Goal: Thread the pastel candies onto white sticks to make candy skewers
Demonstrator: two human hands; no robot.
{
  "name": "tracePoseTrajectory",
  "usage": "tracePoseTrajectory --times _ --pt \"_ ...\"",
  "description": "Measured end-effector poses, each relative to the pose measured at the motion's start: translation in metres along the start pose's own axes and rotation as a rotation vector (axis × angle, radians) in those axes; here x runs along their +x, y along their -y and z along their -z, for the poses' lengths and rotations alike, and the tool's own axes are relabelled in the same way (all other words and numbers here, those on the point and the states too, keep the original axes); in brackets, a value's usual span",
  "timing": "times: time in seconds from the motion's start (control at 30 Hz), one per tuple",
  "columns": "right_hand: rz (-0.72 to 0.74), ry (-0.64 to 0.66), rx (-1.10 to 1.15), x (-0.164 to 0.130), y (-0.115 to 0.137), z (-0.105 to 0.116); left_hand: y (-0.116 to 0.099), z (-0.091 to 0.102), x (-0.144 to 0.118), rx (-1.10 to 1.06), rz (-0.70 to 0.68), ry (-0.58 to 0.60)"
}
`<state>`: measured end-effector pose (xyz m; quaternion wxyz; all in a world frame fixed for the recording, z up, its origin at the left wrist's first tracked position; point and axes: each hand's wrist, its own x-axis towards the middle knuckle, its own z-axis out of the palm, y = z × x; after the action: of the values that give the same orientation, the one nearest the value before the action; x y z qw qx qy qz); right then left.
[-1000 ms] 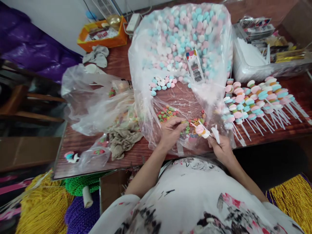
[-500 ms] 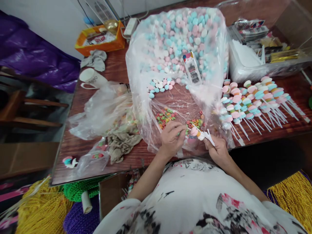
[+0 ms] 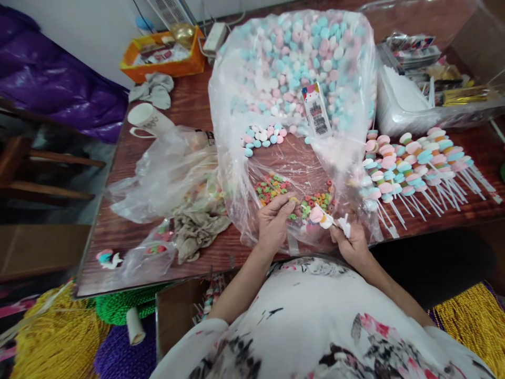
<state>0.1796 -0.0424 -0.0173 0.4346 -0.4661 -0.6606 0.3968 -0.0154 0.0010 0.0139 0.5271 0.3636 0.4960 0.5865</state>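
left hand (image 3: 274, 221): pinched on a candy ring (image 3: 292, 200), near table front edge
right hand (image 3: 352, 243): closed on candy stick (image 3: 325, 219), tip toward ring, just apart

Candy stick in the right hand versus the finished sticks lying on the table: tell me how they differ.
The candy stick in the right hand carries only a few pieces near its tip; the finished sticks are stacked with more. The held one is lifted over the open plastic bag; the finished ones lie in a row on the table. Both have white sticks and pastel pink and white discs. The left hand pinches a small ring candy.
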Motion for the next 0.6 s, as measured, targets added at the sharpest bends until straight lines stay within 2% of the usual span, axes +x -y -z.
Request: tracePoseTrajectory --times 0.1,0.3,0.5,0.6 --pt "0.030 0.007 -0.044 0.001 0.002 -0.001 0.004 0.001 -0.002 0.072 -0.038 0.022" --pt "-0.047 -0.028 -0.055 0.002 0.003 -0.003 -0.002 0.002 -0.009 0.336 -0.229 0.106" --pt "-0.065 -0.017 -0.081 0.001 0.004 -0.002 -0.006 0.003 -0.008 0.329 -0.280 0.139" --pt "-0.042 -0.003 -0.089 0.001 0.006 -0.002 -0.003 0.004 -0.006 0.225 -0.186 0.116"
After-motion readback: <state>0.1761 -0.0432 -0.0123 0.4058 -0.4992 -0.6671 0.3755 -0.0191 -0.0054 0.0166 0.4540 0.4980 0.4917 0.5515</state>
